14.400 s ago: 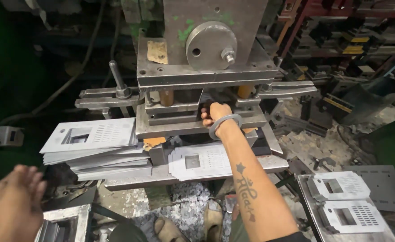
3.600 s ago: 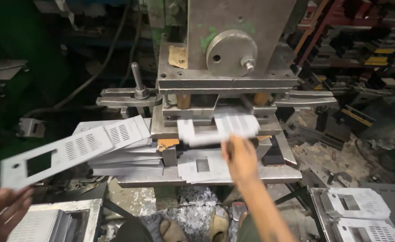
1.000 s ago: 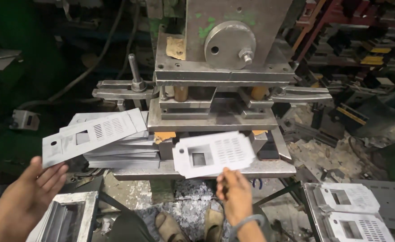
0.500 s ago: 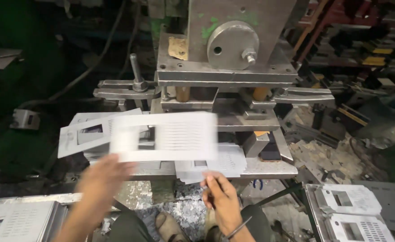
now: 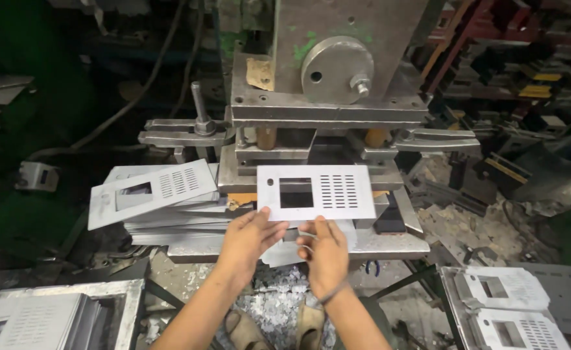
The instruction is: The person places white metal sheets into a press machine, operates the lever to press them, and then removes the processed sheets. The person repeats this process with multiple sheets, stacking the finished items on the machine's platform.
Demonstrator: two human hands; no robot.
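Both hands hold one flat metal plate (image 5: 316, 192) in front of the press machine (image 5: 327, 84), and the plate lies almost level, just near of the lower die block (image 5: 279, 170). The plate is light grey, with a square window cut in its left half, a small round hole near the far left corner and rows of short slots in its right half. The left hand (image 5: 249, 240) has its grip closed on the near left edge of the plate, thumb on top and the other fingers below. The right hand (image 5: 326, 249) pinches the near edge more to the middle, also with a closed grip on the plate, and a thin band sits on its wrist. Left of the hands, a stack of similar plates (image 5: 162, 207) rests on the press tabletop (image 5: 389, 243), and the top plate (image 5: 150, 191) of this stack lies tilted and turned a little against the others. At the near right, two more punched plates (image 5: 509, 304) lie in a metal tray (image 5: 451, 304). At the near left corner a grey metal box (image 5: 52, 317) holds other plates. Under the hands, small metal scraps (image 5: 279, 311) cover the floor, and the person's feet in sandals (image 5: 275, 327) stand on them.
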